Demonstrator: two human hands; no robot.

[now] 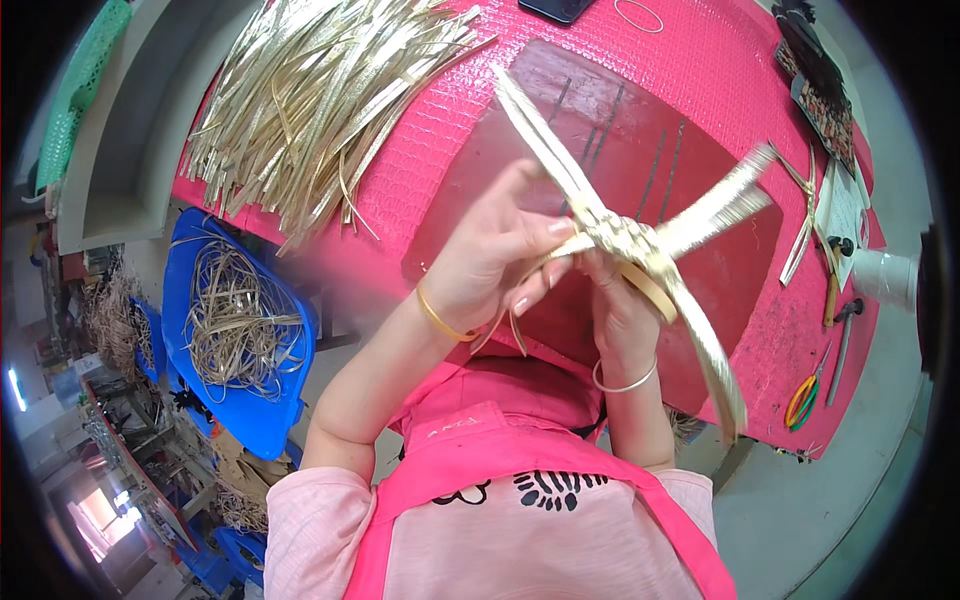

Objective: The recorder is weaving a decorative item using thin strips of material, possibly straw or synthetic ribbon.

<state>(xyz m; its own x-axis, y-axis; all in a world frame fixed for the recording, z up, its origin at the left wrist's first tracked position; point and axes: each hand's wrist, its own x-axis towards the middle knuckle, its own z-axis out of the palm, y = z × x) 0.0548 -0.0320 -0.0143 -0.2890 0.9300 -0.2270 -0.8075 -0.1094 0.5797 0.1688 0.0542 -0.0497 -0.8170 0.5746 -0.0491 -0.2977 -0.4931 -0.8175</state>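
A woven cross of pale flat strips (640, 245) is held above the pink counter (440, 130), pinched at its knotted centre by the left hand (490, 255) and right hand (620, 310). The strips are judged light, springy and easily creased.

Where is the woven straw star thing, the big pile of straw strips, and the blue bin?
woven strips (640, 250), head view, on the knotted middle where the strips cross.
pile of strips (320, 90), head view, on the middle of the heap.
blue bin (255, 420), head view, on its bare front wall.

Glossy pale straw strips (640, 250)
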